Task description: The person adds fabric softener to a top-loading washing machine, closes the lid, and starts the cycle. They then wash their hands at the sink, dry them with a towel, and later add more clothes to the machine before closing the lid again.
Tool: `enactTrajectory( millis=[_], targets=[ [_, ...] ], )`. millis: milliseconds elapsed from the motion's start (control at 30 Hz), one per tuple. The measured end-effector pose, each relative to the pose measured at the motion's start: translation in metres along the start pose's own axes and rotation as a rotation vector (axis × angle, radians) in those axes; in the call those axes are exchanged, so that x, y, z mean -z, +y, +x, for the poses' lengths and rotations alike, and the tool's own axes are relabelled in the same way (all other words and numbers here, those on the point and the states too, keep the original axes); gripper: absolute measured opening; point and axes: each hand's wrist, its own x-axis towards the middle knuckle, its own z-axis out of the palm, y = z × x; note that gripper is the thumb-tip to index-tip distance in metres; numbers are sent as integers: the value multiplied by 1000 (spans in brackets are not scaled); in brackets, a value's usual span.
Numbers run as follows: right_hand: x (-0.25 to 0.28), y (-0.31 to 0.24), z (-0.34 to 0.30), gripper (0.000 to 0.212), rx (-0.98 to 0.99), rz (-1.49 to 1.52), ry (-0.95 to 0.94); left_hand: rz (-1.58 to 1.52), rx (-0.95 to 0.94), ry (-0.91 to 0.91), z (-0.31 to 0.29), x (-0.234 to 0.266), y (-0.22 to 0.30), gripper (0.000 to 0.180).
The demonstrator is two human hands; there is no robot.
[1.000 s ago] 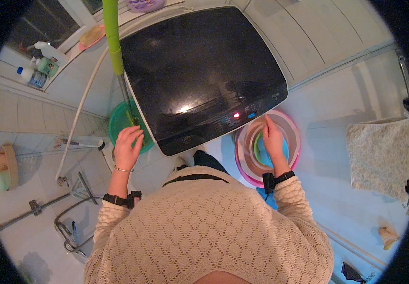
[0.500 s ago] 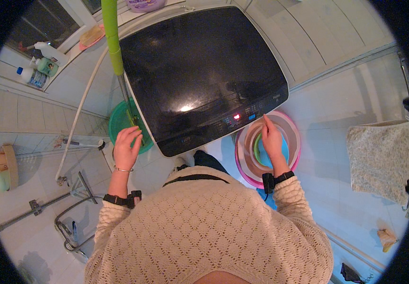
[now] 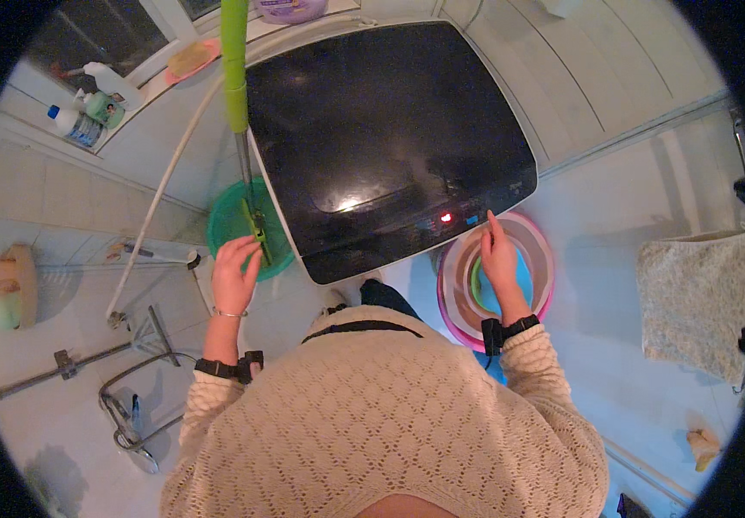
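A top-loading washing machine (image 3: 389, 121) with a dark glossy lid stands in front of me. Along its near edge runs a control panel (image 3: 398, 240), where a red display (image 3: 446, 217) glows beside a small blue patch. My right hand (image 3: 500, 266) points its index finger at the panel's right part, just past the blue patch; whether the tip presses the surface I cannot tell. That hand holds nothing. Off the machine's left corner hovers my left hand (image 3: 234, 274), empty, fingers loosely bent and apart, over the near rim of a green basin (image 3: 219, 226).
A mop with a green handle (image 3: 234, 69) stands in the green basin. Nested basins with a pink rim (image 3: 452, 321) sit below my right hand. Bottles (image 3: 79, 127) line the sill at left. A towel (image 3: 691, 302) hangs at right, and a shower hose (image 3: 113, 410) is at lower left.
The whole view has shifted slightly, so the machine appears a little farther right. My right fingertip stays by the panel's edge, and fewer lights show on the panel. My left hand stays empty.
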Motion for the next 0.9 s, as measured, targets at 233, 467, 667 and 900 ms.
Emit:
enactTrajectory(
  millis=[233,467,667,900],
  targets=[
    [6,-10,-18,44,-64,36,-38,-2,25,6,-24,-1,-23,14],
    [19,2,-78,42,-115,-100,-5,-80,8,-45,-25,-17,-32,16],
    [36,17,-113,43,-182,-129,-4,-114,-46,-41,-18,-21,-16,17],
    [36,33,-125,43,-199,-55,55,-70,-63,-15,-15,-15,12,16]
  ],
)
